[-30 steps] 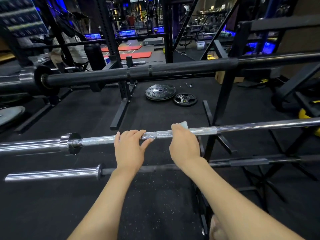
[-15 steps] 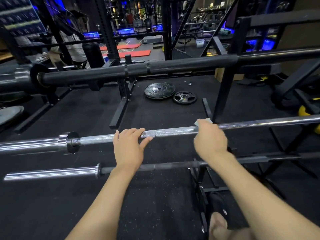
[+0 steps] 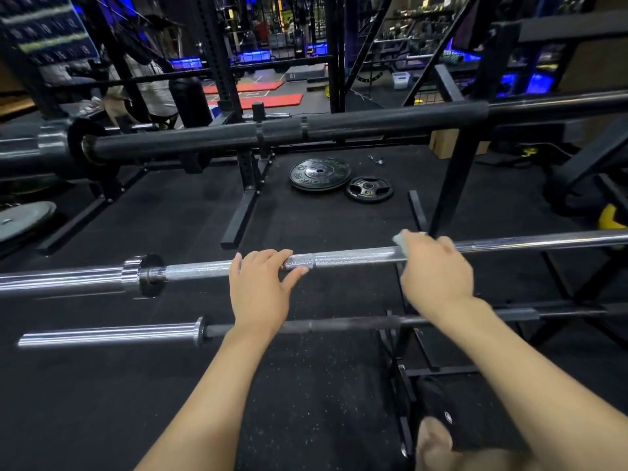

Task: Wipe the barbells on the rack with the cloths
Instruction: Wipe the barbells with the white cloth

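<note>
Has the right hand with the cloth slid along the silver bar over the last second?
Yes. The right hand with the cloth slid rightward along the silver barbell, away from the left hand, reaching the black rack upright.

The right hand [image 3: 436,270] now sits farther right along the silver barbell [image 3: 356,258]. The pale cloth [image 3: 401,244] slides with it.

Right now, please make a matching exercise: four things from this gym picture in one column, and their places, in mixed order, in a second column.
Things:
1. left hand
2. cloth
3. weight plates
4. black barbell

Places:
A. flat on the floor behind the rack
B. on the highest level of the rack
C. under the right hand, against the silver barbell
D. resting on the silver barbell's knurled part

Pairs: 1-D, 2-C, 3-A, 4-B
</note>
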